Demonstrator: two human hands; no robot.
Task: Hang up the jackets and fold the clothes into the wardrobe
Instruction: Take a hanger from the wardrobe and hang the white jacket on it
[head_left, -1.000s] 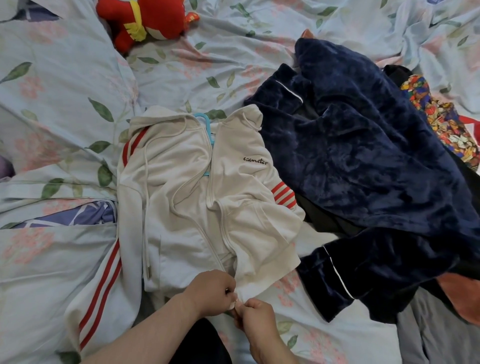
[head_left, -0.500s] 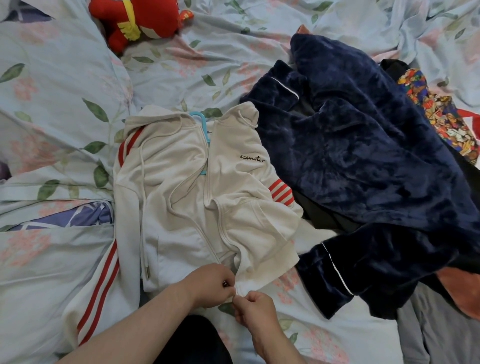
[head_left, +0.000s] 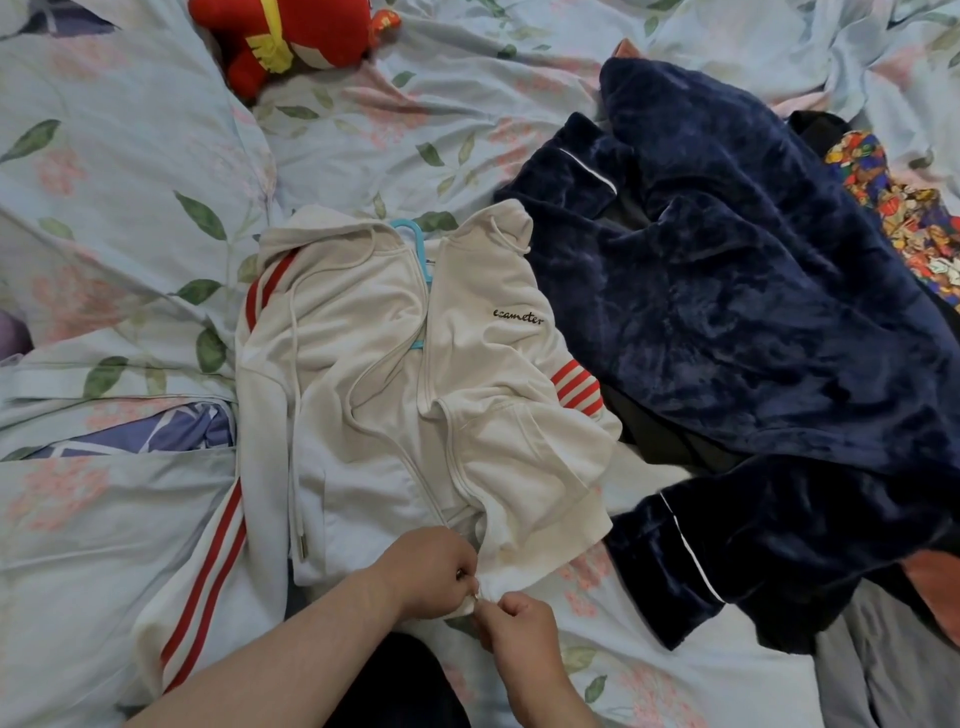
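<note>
Floral bedsheet (head_left: 130, 182): partly covered by garments. White hooded jacket (head_left: 374, 415), red-striped, unzipped, lies front-up at its centre. Blue hanger (head_left: 415, 236): mostly hidden inside the jacket, hook at collar. Left hand (head_left: 431, 571) and right hand (head_left: 519, 629) pinch the hem's zipper ends; details indistinct

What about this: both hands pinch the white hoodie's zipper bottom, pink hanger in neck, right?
No. Head view: the hanger is light blue, not pink. The left hand and right hand do pinch the white hoodie at its zipper bottom.
</note>
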